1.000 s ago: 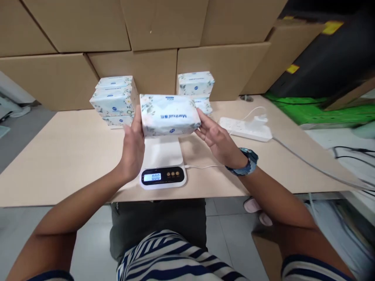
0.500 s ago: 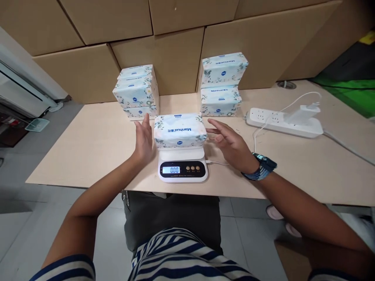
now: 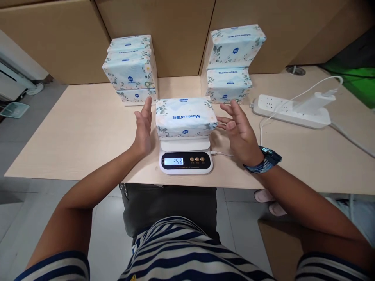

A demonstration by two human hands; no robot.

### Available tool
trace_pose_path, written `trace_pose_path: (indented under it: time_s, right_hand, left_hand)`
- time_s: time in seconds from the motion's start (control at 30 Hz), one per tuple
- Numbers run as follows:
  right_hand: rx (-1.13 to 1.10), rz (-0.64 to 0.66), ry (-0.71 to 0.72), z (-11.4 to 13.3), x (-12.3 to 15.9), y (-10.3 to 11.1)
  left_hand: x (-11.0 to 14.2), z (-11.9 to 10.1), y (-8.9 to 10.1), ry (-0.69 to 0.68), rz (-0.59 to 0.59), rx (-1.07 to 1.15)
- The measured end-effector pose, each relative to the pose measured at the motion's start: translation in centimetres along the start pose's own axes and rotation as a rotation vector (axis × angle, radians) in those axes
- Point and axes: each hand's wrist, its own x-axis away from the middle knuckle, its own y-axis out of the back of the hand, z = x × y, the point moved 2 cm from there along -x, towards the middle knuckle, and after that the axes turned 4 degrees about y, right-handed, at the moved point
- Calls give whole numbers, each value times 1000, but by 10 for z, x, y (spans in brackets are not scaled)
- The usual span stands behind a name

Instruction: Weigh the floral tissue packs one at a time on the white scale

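A white and blue floral tissue pack (image 3: 186, 118) marked "Manhua" lies on the platform of a white digital scale (image 3: 186, 168). The lit display (image 3: 174, 161) reads about 3.53. To the left of the pack is my left hand (image 3: 143, 130), open and upright with a small gap between palm and pack. On the other side my right hand (image 3: 241, 134) is open too, its fingers spread. Those fingertips reach close to the pack's right end; whether they touch it I cannot tell.
Similar tissue packs stand stacked at the back left (image 3: 129, 70) and back right (image 3: 236, 47) of the wooden table (image 3: 73, 136). Large cardboard boxes (image 3: 178, 35) form a wall behind. A white power strip (image 3: 293, 111) with a plugged-in adapter and cable lies at right.
The scale's display has gone from 0.00 to about 3.53. My hands have moved slightly away from the pack's sides. The view has shifted closer and lower.
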Motion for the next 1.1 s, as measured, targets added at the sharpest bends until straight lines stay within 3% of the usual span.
trace_pose_path:
  time_s: [0.17,0.37,0.53,0.83,1.1]
  right_hand:
    - [57,44,49,-11,2,3]
    - [27,44,-26,-1,1,3]
    - [40,54,-95,15,0,5]
    - [-1,33,-146,14,4,1]
    - [-40,30,-153,13,5,1]
  left_hand:
    - [3,-1,-4,2,12,38]
    - [18,-11,-23,185,263,231]
    - [25,-22,-30,287,215,277]
    - [23,-12,-32,180,185,146]
    - [17,-5,-31,171,242,316]
